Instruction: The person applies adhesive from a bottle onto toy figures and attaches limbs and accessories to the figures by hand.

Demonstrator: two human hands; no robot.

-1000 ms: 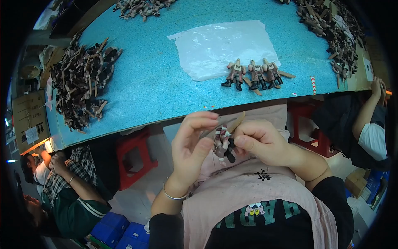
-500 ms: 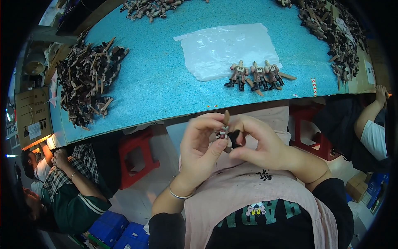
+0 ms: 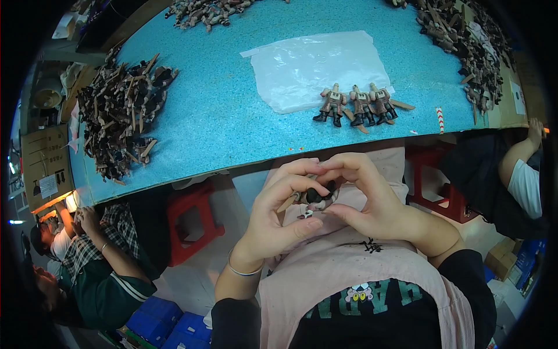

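Note:
Above my lap, just off the table's near edge, a small toy figure [image 3: 318, 202] with black boots and a brown blade-like piece sits between my two hands. My left hand [image 3: 273, 215] is closed round its left side, fingers curled over it and thumb below. From the right, my right hand [image 3: 372, 200] pinches it with curved fingers and thumb. Fingers cover part of the figure, so its details are hard to make out. Three similar figures [image 3: 361, 106] lie side by side on the table beyond my hands, partly over a clear plastic sheet [image 3: 314, 64].
On the blue table [image 3: 209, 116], heaps of figures lie at the left [image 3: 125, 110], the back and the right [image 3: 459, 41]. A red-and-white strip [image 3: 440, 120] is near the front edge. Co-workers sit on both sides. Red stools [image 3: 195, 218] and blue boxes [image 3: 154, 317] stand below.
The figure has been turned between my hands; its brown blade-like piece now points left and down instead of up. My fingertips have come together above it.

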